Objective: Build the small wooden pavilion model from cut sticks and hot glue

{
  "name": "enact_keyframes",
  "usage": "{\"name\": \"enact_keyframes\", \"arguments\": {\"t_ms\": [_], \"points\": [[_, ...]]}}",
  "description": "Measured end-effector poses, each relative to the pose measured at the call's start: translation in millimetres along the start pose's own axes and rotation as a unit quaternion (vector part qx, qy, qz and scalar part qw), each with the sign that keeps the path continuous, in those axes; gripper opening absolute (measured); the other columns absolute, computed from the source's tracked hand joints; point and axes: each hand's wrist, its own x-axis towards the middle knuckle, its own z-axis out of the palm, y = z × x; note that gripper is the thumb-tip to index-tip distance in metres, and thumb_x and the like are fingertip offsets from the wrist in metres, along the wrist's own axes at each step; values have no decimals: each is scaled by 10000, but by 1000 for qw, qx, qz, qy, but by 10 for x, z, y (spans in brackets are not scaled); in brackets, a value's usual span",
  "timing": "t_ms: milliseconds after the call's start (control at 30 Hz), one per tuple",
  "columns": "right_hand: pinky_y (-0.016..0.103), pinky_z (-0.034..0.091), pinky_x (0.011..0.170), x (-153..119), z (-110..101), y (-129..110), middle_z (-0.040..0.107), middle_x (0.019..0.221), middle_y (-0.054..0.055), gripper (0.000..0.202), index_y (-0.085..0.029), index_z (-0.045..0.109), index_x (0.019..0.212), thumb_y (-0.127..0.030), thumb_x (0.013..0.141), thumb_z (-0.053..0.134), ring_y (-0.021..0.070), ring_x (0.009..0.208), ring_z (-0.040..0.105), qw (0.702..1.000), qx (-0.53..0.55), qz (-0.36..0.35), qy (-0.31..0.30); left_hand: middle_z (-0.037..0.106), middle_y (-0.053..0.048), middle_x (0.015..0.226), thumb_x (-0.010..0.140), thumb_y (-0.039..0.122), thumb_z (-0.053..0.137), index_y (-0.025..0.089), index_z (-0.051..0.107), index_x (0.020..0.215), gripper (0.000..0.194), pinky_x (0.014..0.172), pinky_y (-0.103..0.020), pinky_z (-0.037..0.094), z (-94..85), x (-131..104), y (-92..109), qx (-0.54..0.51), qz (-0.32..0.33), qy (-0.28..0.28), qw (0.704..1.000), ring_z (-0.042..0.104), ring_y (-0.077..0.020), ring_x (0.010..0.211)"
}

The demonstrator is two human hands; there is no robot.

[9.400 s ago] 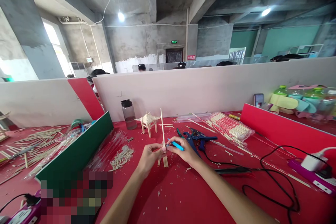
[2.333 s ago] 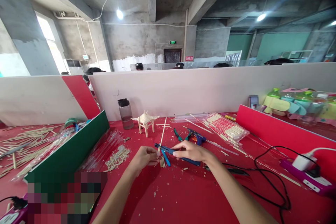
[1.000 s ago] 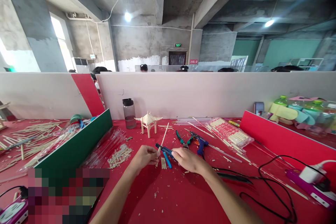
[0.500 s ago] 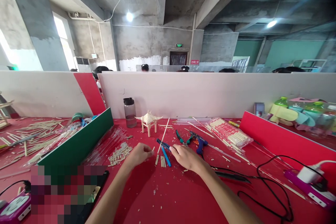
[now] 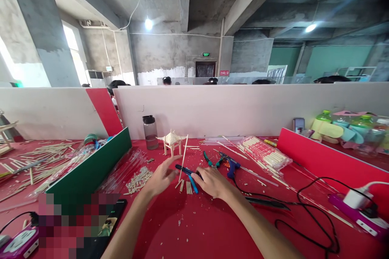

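Wooden stick (image 5: 184, 151) leans less, left hand (image 5: 162, 177) now spread.

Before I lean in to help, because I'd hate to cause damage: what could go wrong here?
The left hand is open close to the dark blue tool in the right hand, so it could get pinched. The long stick appears near the small roofed model and might bump it. The short sticks nearby could scatter.

grip of blue tool (image 5: 184, 169) behind right fingers (image 5: 201, 172), phone (image 5: 117, 210) partly under pixelation, leftmost power strip (image 5: 22, 243) cropped
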Motion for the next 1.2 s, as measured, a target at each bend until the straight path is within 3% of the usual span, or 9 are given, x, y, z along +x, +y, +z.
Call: {"name": "enact_keyframes", "arguments": {"t_ms": [200,433,867,1200], "points": [[297,330,661,-12,-5,-38,726,887,111,500,-190,627,967,-525,1027,262,262,836,687,999,-24,-27,-5,742,-105,995,763,228,658,142,658,1222,466,711,-265,515,92,16,36,20,-9,-31,999,667,-198,773],[289,371,691,-31,-29,-63,741,933,118,568,-186,645,1013,-562,1023,219,266,865,695,998,-39,-39,-19,726,-78,851,730,190,640,103,655,1222,499,652,-276,521,59,37,-62,-18,-19,-71,997,652,-180,679],[325,426,779,-10,18,-118,748,963,161,650,-167,691,1010,-561,1020,175,286,910,707,996,-83,-12,-21,695,-39,733,719,187,610,96,651,1225,515,630,-269,503,44,40,-41,16,-19,-75,997,614,-162,622],[319,442,731,24,70,-167,752,908,170,735,-162,724,939,-578,1012,122,285,875,717,997,-73,-15,-32,710,-55,767,696,166,599,100,668,1200,513,607,-243,480,-34,22,-17,56,-20,-94,994,603,-151,613]]}}
